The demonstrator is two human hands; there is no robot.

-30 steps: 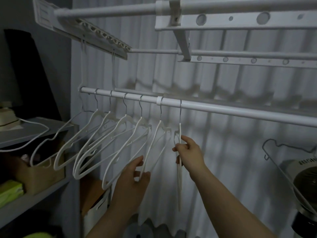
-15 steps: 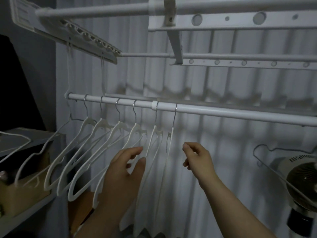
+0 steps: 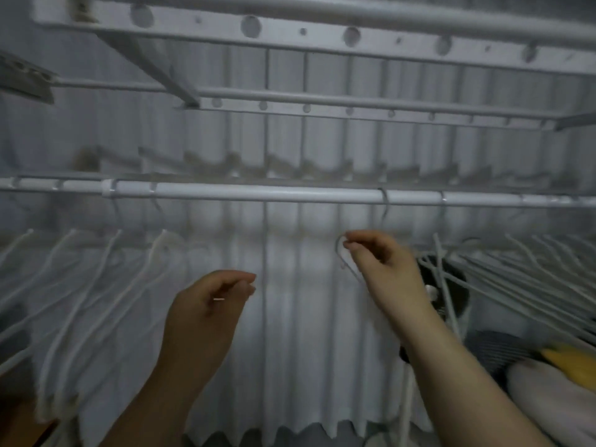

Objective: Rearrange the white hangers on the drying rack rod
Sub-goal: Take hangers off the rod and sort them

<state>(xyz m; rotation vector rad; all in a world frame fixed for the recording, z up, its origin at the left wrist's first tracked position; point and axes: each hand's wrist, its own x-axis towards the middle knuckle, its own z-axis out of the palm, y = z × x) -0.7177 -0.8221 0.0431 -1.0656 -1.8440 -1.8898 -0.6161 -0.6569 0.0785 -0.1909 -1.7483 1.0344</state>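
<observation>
The white drying rack rod [image 3: 290, 195] runs across the view. A group of white hangers [image 3: 106, 285] hangs at its left end, and more white hangers [image 3: 516, 269] fan out at the right. Between the two groups, one white hanger [image 3: 342, 262] hangs by its metal hook. My right hand [image 3: 383, 269] pinches this hanger at its upper curve, just below the rod. My left hand [image 3: 209, 304] hovers lower and to the left with loosely curled fingers, touching no hanger. The frame is blurred.
Upper rack rails with holes [image 3: 322, 33] cross overhead. A pleated white curtain [image 3: 290, 350] hangs behind. A dark fan [image 3: 451, 291] sits behind my right wrist. Grey and yellow items [image 3: 564, 366] lie at the lower right.
The view has swung right along the rod. My right hand moved right and now pinches a lone hanger. My left hand has come away from the left group.
</observation>
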